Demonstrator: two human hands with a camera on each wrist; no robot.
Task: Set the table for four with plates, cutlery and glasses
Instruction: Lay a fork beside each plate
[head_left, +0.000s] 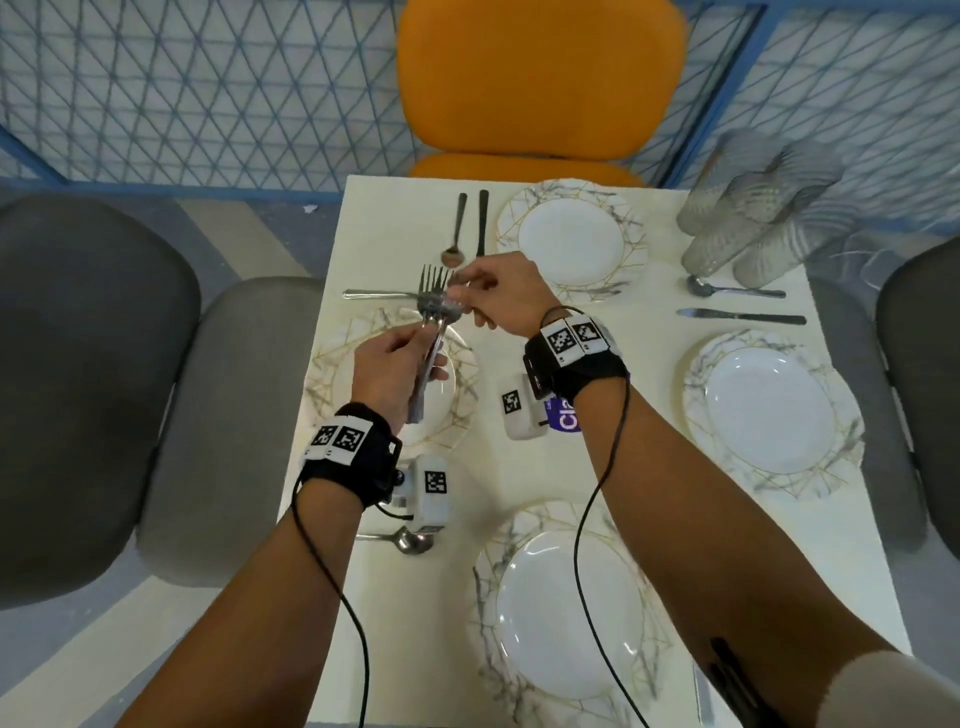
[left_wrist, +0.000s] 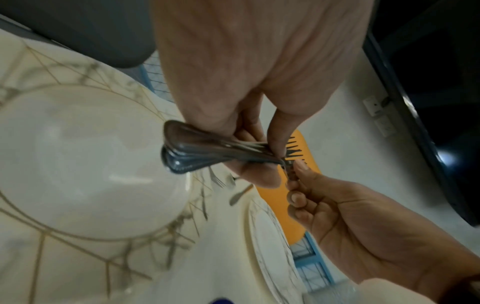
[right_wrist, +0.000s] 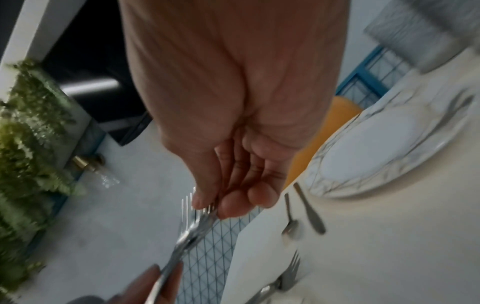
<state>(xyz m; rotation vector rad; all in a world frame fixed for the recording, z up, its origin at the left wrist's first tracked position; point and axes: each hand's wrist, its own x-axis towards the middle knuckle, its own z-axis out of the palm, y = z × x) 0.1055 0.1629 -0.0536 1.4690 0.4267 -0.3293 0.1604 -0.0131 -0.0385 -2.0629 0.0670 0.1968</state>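
We see the left hand (head_left: 393, 372) gripping bunched steel forks (head_left: 432, 317) above the left plate (head_left: 332, 364), tines fanned. Right hand (head_left: 501, 299) pinches one fork's head; bare table (head_left: 498, 364) lies right of that plate.

The left hand (left_wrist: 249, 86) fills the upper middle of the left wrist view, its fingers and thumb curled round a bundle of forks (left_wrist: 207, 152) whose rounded handle ends point toward the camera and whose tines show against an orange chair (left_wrist: 298, 205) beyond. The right hand (left_wrist: 363, 226) comes in from the lower right and pinches one fork near its neck, just under the left thumb. Below lies a marbled plate (left_wrist: 78, 164) with gold lines on a pale table (left_wrist: 228, 267), a second plate (left_wrist: 272, 257) beside it.
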